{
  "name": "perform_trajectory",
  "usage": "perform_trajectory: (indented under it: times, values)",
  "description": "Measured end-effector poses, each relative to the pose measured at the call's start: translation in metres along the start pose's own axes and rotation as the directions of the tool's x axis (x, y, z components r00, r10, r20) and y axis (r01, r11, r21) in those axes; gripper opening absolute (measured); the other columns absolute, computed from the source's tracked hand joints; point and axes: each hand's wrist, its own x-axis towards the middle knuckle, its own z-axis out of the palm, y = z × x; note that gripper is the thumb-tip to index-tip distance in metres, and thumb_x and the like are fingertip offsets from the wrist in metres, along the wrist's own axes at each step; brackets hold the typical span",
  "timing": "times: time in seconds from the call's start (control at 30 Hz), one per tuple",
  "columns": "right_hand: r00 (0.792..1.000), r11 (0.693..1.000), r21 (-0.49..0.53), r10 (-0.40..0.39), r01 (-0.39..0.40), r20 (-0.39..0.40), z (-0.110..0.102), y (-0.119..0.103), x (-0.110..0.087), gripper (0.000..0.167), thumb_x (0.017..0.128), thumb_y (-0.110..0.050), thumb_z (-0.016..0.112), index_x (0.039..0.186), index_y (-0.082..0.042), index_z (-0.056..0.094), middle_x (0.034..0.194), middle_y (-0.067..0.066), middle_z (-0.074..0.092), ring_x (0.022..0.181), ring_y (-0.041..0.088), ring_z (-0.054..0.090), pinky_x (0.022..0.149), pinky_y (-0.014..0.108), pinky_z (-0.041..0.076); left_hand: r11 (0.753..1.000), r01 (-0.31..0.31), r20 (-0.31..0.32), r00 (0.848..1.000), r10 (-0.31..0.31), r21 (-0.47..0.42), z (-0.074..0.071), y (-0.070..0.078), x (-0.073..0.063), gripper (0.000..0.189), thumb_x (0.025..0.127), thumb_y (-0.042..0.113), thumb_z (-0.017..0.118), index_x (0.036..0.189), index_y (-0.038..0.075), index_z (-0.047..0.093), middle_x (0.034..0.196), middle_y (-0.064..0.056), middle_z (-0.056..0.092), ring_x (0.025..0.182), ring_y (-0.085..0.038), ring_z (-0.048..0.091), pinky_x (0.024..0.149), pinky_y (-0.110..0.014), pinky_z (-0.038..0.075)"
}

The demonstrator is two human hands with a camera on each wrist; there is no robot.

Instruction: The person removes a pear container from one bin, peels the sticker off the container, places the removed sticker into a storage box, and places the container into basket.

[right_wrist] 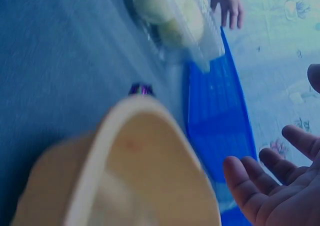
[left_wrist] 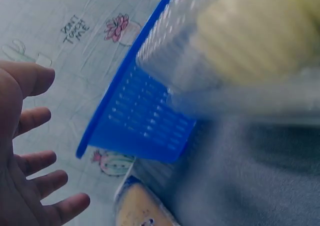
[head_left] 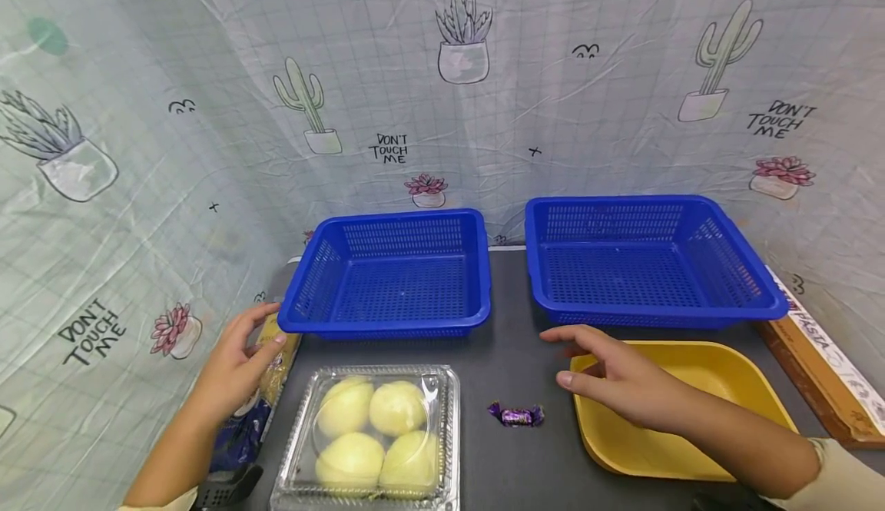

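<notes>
My left hand (head_left: 235,369) hovers by the near left corner of the left blue basket (head_left: 297,319), fingers loosely bent and holding nothing. In the left wrist view its fingers (left_wrist: 37,178) are spread apart. My right hand (head_left: 615,376) is above the left rim of a yellow tray (head_left: 691,449), thumb and fingers apart with nothing between them. Between the hands, a clear plastic box (head_left: 449,419) contains several round pale-yellow fruits (head_left: 397,407). A purple wrapped candy (head_left: 517,416) lies on the dark table right of the box.
A second blue basket (head_left: 691,311) stands at the back right. Along the right edge lies a long box lettered PASTA (head_left: 823,350). Under and beside my left hand are a yellowish packet (head_left: 280,369) and a dark blue bag (head_left: 238,434). A printed curtain (head_left: 387,104) hangs behind.
</notes>
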Motion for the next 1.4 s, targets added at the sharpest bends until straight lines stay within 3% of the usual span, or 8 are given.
perform_trajectory:
  times: [0.17,0.3,0.43,0.57,0.7,0.97,1.2,1.4]
  values:
    - [0.999,0.998,0.058,-0.033,0.031,0.044,0.016,-0.003,0.008,0.049,0.107,-0.032,0.067,0.153,-0.022,0.053,0.157,0.007,0.053,0.135,0.037,0.057,0.095,0.040,0.056,0.999,0.045,0.033,0.998,-0.044,-0.029,-0.001,-0.015,0.005,0.054,0.110,0.018,0.062,0.159,0.004,0.045,0.161,-0.029,0.036,0.143,-0.056,0.038,0.090,-0.007,0.039]
    - [0.995,0.997,0.045,-0.073,0.070,0.068,0.026,-0.004,0.016,0.049,0.107,-0.033,0.069,0.153,-0.024,0.053,0.158,0.006,0.051,0.137,0.038,0.054,0.096,0.040,0.057,0.998,0.047,0.044,0.998,-0.045,-0.053,0.001,-0.024,0.010,0.054,0.111,0.019,0.060,0.159,0.001,0.043,0.161,-0.030,0.037,0.142,-0.055,0.039,0.106,-0.045,0.049]
    - [0.990,0.993,-0.009,-0.120,0.121,0.072,0.033,-0.004,0.025,0.051,0.105,-0.036,0.070,0.153,-0.027,0.054,0.158,0.004,0.049,0.137,0.036,0.053,0.097,0.043,0.058,0.995,0.050,0.057,0.997,-0.046,-0.084,0.003,-0.032,0.015,0.054,0.112,0.020,0.058,0.160,0.000,0.042,0.161,-0.032,0.038,0.140,-0.059,0.040,0.102,-0.076,0.040]
    - [0.986,0.989,-0.037,-0.137,0.141,0.091,0.043,-0.003,0.033,0.054,0.105,-0.037,0.072,0.154,-0.025,0.053,0.159,0.007,0.048,0.138,0.038,0.053,0.096,0.044,0.058,0.997,0.039,0.068,0.997,-0.035,-0.067,0.003,-0.039,0.018,0.053,0.113,0.019,0.056,0.160,0.000,0.042,0.157,-0.032,0.044,0.137,-0.055,0.047,0.097,-0.046,0.054]
    - [0.989,0.996,0.025,-0.091,0.088,0.120,0.056,-0.002,0.035,0.058,0.103,-0.037,0.074,0.155,-0.024,0.051,0.157,0.013,0.048,0.133,0.040,0.056,0.090,0.038,0.058,0.997,0.012,0.098,0.995,-0.004,-0.080,0.001,-0.045,0.023,0.052,0.113,0.017,0.056,0.159,-0.001,0.042,0.152,-0.031,0.051,0.134,-0.050,0.051,0.087,-0.017,0.049]
    - [0.993,0.993,0.105,-0.067,0.057,0.095,0.087,-0.003,0.034,0.063,0.101,-0.040,0.076,0.156,-0.023,0.049,0.154,0.016,0.049,0.131,0.042,0.055,0.087,0.033,0.058,0.998,0.028,0.146,0.989,-0.021,-0.050,-0.001,-0.055,0.032,0.055,0.114,0.025,0.054,0.164,0.006,0.040,0.158,-0.026,0.048,0.136,-0.044,0.052,0.088,-0.022,0.051]
    - [0.997,0.990,0.124,-0.067,0.062,0.037,0.116,-0.004,0.038,0.068,0.100,-0.035,0.077,0.159,-0.022,0.045,0.156,0.014,0.048,0.124,0.039,0.058,0.086,0.031,0.057,1.000,-0.005,0.120,0.993,0.005,-0.006,0.008,-0.057,0.042,0.053,0.114,0.025,0.054,0.162,0.005,0.044,0.151,-0.028,0.053,0.126,-0.044,0.059,0.085,-0.024,0.051]
    - [0.998,0.982,0.179,-0.049,0.053,-0.027,0.138,-0.009,0.041,0.073,0.099,-0.037,0.077,0.161,-0.020,0.042,0.160,0.013,0.045,0.129,0.040,0.057,0.084,0.030,0.056,0.999,-0.026,0.101,0.995,0.023,0.032,0.014,-0.061,0.044,0.050,0.114,0.027,0.052,0.161,0.009,0.047,0.150,-0.026,0.053,0.119,-0.039,0.059,0.086,-0.039,0.050]
